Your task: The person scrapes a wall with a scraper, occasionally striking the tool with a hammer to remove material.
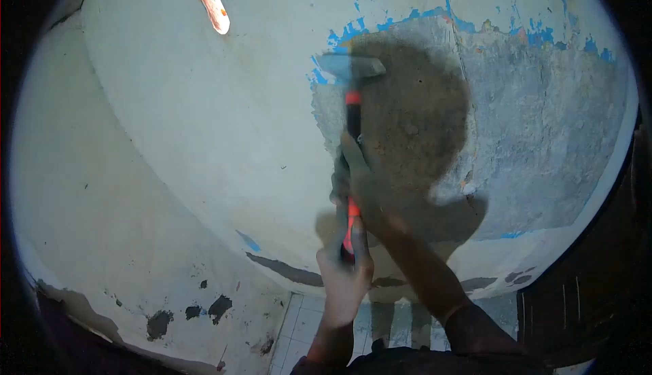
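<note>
A paint scraper [353, 106] with a wide blade and a black and red handle stands upright in front of the wall. My right hand [360, 181] is wrapped round the upper part of the handle. Lower down, my left hand [346, 266] grips the handle's end. The blade [350, 68] overlaps the left edge of a bare grey patch [536, 130], where ragged blue paint [350, 32] shows. Pale paint covers the wall [224, 117] left of the blade. A dark shadow [421, 96] falls over part of the patch beside the scraper.
A second wall [54, 137] meets this one at the left, with dark chipped spots [161, 324] low on it. Light tiles [299, 320] cover the floor below. Something dark brown [577, 307] stands at the lower right. Two bright slots [210, 1] lie high up.
</note>
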Demonstrator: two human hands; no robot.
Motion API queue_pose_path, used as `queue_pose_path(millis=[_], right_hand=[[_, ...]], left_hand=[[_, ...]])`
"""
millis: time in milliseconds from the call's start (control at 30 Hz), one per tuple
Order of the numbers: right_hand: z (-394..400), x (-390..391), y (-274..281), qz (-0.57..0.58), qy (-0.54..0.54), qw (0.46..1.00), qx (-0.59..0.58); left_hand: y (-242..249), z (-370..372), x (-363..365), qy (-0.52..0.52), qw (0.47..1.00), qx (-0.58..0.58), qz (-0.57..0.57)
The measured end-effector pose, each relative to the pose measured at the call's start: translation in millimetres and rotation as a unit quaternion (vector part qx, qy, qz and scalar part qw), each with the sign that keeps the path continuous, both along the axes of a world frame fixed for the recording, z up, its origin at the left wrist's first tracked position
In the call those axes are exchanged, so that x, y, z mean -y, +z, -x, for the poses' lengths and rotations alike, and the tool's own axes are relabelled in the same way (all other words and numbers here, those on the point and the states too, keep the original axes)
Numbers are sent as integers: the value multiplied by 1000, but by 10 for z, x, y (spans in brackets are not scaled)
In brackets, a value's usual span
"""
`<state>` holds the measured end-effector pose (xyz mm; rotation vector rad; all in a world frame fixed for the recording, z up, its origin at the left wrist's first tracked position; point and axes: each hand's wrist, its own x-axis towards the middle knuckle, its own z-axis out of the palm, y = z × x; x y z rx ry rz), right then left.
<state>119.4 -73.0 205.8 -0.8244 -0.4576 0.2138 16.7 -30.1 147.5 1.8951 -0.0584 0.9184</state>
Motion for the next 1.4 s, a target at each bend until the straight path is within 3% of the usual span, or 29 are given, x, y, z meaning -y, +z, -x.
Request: queue_pose_path(millis=[33,100,300,367,467,567,633,700,767,800,867,967,1000,1033,1100,1133,1233,1267,1367,1400], right_hand=[[-22,-10,75,39,-36,998,30],[1,-103,191,-25,-1,1000,15],[150,11,-32,-22,59,997,-54],[157,23,70,-30,73,996,-48],[99,23,-155,5,46,997,-55],[84,79,21,-6,35,999,-24],[96,36,128,-16,39,999,-16],[180,21,137,-26,16,999,-29],[194,9,43,-22,25,998,-57],[109,25,48,-24,27,999,-10],[104,7,182,-28,24,999,-18],[120,-76,67,-15,-5,1000,-18],[137,-69,42,-10,-8,1000,-25],[129,-72,63,-4,-10,1000,-26],[-58,-113,289,6,-31,999,18],[-107,-147,365,15,-53,997,61],[69,-220,325,7,-83,996,26],[114,-172,183,16,-41,999,9],[60,-144,133,32,-57,998,5],[-64,-130,211,39,-57,996,49]], left_hand=[[25,-50,-19,10,1000,11,-7],[221,27,-42,-28,998,-3,51],[-15,191,-18,25,999,-41,-14],[239,317,40,-20,990,-115,74],[-46,232,4,-5,997,-81,12],[62,142,27,29,996,-35,-73],[332,255,32,1,986,-167,-10],[240,194,-17,-11,996,-76,-34],[171,230,-8,-49,997,-58,7],[204,182,1,-59,997,-56,1],[247,144,-12,-39,997,27,-58],[194,209,-130,-61,997,-41,-19],[163,177,-138,-75,995,43,-41],[177,107,-155,-81,994,50,-46],[291,-13,-161,-79,997,-13,-13],[401,-58,-189,-66,997,22,-32],[361,87,-256,-64,997,1,-36],[278,166,-203,-53,997,23,-57],[51,-21,-176,-58,996,54,-37],[139,-82,-188,-56,997,25,-42]])
